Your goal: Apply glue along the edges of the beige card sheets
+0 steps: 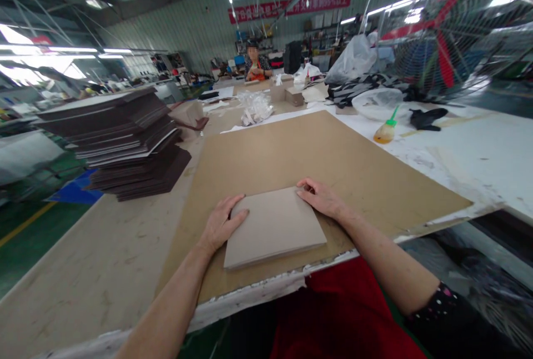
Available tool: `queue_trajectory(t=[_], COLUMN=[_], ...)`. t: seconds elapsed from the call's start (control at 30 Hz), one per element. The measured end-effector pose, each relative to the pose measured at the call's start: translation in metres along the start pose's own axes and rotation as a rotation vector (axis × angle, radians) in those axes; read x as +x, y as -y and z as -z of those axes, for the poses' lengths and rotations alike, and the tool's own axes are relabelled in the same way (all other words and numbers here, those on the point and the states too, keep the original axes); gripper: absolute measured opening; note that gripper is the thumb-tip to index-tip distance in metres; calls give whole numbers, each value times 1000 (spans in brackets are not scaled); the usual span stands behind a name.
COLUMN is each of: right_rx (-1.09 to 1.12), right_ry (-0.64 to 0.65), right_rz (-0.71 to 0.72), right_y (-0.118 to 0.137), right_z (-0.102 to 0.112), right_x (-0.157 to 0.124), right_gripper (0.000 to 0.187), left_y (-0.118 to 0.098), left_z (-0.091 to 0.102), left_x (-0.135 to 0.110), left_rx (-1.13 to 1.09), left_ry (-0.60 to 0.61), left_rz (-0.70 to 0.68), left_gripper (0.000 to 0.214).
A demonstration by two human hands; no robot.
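A flat grey-beige cardboard piece [272,227] lies on a large brown board [316,153] near the table's front edge. My left hand [220,224] rests against the piece's left edge, thumb on top and fingers down along its side. My right hand [321,198] lies flat at the piece's far right corner, fingers stretched out and touching it. Neither hand lifts the piece.
A tall stack of dark brown sheets [125,139] stands at the left. A glue bottle with a green cap [386,130], a black glove [427,117] and plastic bags [377,102] lie at the right. A person [256,64] sits at the far end of the table. A large fan [453,20] stands right.
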State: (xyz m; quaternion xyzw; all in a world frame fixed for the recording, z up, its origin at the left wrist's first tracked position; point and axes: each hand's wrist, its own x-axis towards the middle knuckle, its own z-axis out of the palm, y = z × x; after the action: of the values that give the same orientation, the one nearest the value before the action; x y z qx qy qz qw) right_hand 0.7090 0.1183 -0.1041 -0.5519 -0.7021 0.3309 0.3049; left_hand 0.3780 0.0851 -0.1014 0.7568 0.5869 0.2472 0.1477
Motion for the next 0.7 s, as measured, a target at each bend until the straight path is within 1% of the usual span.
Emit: queue_trajectory(t=[0.07,0.13,0.23,0.33,0.47,0.5,0.63,0.7], right_rx=[-14,-32,-54,-60,-62,-65,-78,-83], right_ry=[-26,-51,-76,-101,-164,-173,-172,-183], right_rz=[0,1,19,31,5,2,31,45], right_y=[4,8,10,9,6,5,7,7], right_z=[-3,-6,-10,-11,-12,-13,-13,-4], right_x=[-2,-3,-1,-1,-7,-8,-13,-12], right_gripper=[25,25,24,27,39,39,28,31], left_y=[1,6,22,35,42,44,54,59], left_z=[1,1,-2,-7,-5,-4,-2,-5], left_x=[-1,0,4,9,11,12,15,14], left_rx=[8,28,53,55,48,43,9,-13], left_ry=[-23,-57,-135,-166,-148,-130,-32,-63], left_rz=[-11,-25,-11,-3,38,51,101,119], left_gripper=[62,57,53,54,57,59,64,63])
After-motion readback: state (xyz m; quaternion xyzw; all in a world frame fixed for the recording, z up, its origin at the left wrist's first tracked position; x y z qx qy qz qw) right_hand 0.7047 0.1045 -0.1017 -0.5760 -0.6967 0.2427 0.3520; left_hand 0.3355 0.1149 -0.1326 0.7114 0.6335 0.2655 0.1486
